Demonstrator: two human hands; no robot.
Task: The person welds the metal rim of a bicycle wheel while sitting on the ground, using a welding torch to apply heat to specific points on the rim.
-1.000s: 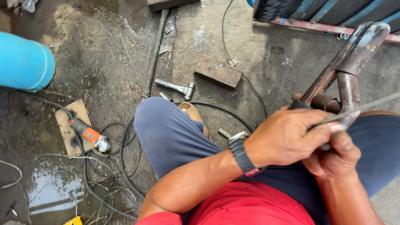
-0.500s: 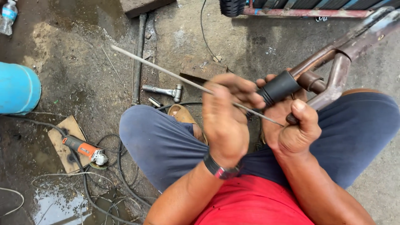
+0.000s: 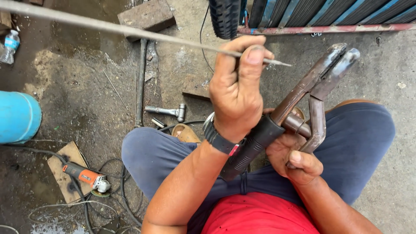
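- Red shirt (image 3: 260, 214) and dark blue trousers (image 3: 359, 143) fill the near edge; the person sits low with knees apart over wet concrete.
- Right hand (image 3: 292, 158) is closed around the lower lever of a welding electrode holder (image 3: 303, 102), whose black insulated grip (image 3: 251, 145) slants down toward the lap and whose worn metal jaws point up and to the right, standing slightly parted.
- Left hand (image 3: 238, 91), with a black wristwatch (image 3: 219, 138) on the wrist, is raised in front of the holder and pinches a welding rod (image 3: 130, 30) between thumb and fingers close to its bare tip.
- Rod's long axis runs almost level, from the upper left corner to a tip just right of the left fingers; that tip lies left of and a little above the holder's jaws, near but apart from them. The left hand is the nearer one to the rod; the right touches only the holder.
- Compared with half a second ago, the rod has been lifted clear of the right hand and sits higher, and the holder's jaws are now fully in view.
- Farther out on the floor: an orange angle grinder (image 3: 84, 175) on a wooden board among cables, a hammer (image 3: 167, 112), a blue barrel (image 3: 17, 117), a brick (image 3: 147, 16), a plastic bottle (image 3: 9, 45) and a tyre (image 3: 225, 17).
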